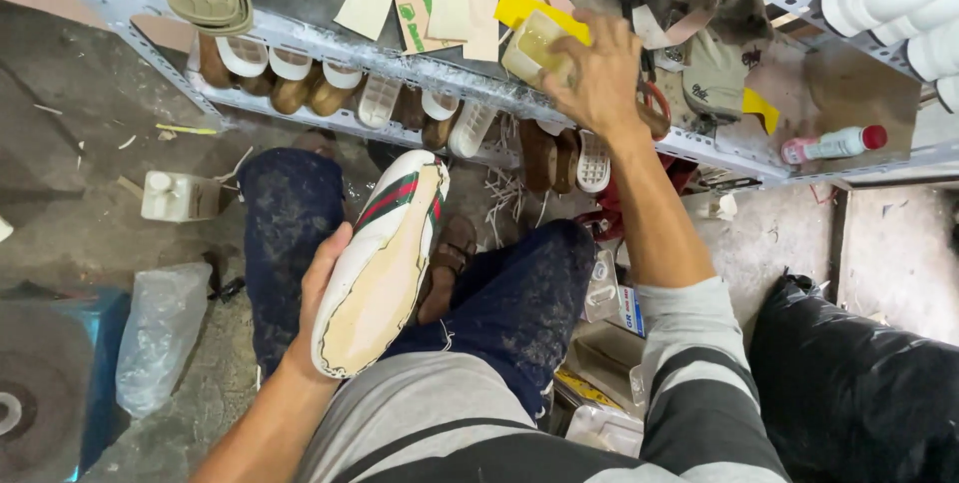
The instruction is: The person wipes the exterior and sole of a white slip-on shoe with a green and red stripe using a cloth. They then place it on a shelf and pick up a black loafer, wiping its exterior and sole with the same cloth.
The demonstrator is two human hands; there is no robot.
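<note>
Dusty workshop floor [90, 143], metal shelf [420, 71], shoe [380, 263] in left hand [322, 288]

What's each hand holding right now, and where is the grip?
Left hand cups the shoe upper along its side edge, bottom facing up. Right hand rests on a small pale container on the shelf; a closed grasp cannot be told.

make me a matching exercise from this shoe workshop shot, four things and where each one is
Things:
1. white shoe upper with green and red stripe
2. small translucent tub
3. pink bottle with red cap
4. black plastic bag

Places:
A. lying on the metal shelf, far right
B. on the floor at lower right
C. held in the left hand over the lap
D. under the right hand on the shelf

Pairs: 1-C, 2-D, 3-A, 4-B
</note>
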